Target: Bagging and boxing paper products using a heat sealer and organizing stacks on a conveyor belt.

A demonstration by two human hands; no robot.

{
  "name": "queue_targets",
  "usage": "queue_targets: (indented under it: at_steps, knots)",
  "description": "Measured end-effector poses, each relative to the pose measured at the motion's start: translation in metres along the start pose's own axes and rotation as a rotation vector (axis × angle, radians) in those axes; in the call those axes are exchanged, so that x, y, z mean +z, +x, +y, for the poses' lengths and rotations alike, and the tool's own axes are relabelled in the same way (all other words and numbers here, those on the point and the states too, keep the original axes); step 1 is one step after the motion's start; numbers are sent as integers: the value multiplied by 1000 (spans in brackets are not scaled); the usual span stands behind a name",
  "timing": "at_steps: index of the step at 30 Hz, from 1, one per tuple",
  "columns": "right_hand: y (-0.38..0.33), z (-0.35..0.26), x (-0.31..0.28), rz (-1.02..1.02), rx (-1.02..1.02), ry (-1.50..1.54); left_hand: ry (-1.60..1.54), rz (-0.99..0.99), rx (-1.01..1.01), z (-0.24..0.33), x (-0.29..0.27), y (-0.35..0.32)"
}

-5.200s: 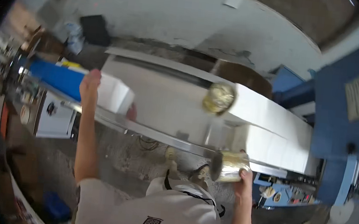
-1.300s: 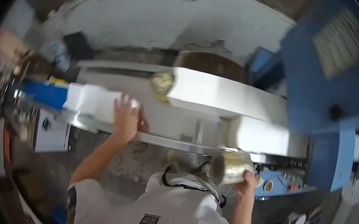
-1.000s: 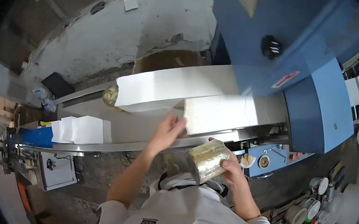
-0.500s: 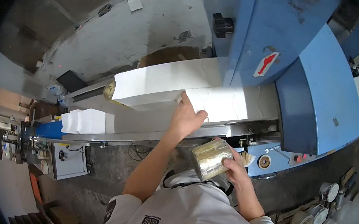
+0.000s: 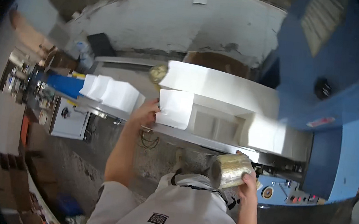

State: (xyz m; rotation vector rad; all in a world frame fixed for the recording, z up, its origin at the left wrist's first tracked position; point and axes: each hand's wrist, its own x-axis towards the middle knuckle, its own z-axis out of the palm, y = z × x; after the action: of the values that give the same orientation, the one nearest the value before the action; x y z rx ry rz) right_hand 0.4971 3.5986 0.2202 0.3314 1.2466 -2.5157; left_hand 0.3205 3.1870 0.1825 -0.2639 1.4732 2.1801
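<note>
My left hand [image 5: 146,112] is curled at the left end of a white squarish packet [image 5: 174,109], which looks like paper, on the machine's long bed. Its fingers are partly hidden and a little blurred. My right hand [image 5: 248,185] grips a short, thick bundle [image 5: 231,170] in shiny gold film near my waist, with its grey end toward the left. Behind the packet runs a long white block [image 5: 222,85], with a gold-wrapped piece [image 5: 158,73] at its left end. More white material [image 5: 265,133] lies farther right on the bed.
Several white stacks [image 5: 113,93] stand at the bed's left end beside a blue part [image 5: 63,84]. The blue machine housing [image 5: 325,157] rises at the right, above a control panel [image 5: 285,192] with red buttons. A metal edge [image 5: 202,144] runs along the bed's front.
The view has swung left. My left hand has moved from the white row to the left, and a white packet now stands apart there. The gold bundle stays in my right hand.
</note>
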Motion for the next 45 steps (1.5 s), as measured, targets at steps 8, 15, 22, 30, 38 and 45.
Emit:
queue_targets:
  at_steps: [8,15,22,30,38,45]
  knots:
    - [16,16,41,-7,2,-45,1881,491,1010,33,7,-13]
    - [22,20,50,-37,10,-70,2298,-191,51,-2,49,-11]
    - [12,10,24,-3,23,-19,1958,-72,-26,-9,68,4]
    - [-25,-13,-33,-75,-65,148,814,-131,121,-77,295,56]
    - [-53,-16,-73,0,-104,167,1196,42,269,-98,357,62]
    - [-52,-15,-80,-10,-93,166,1189,18,258,-86,366,67]
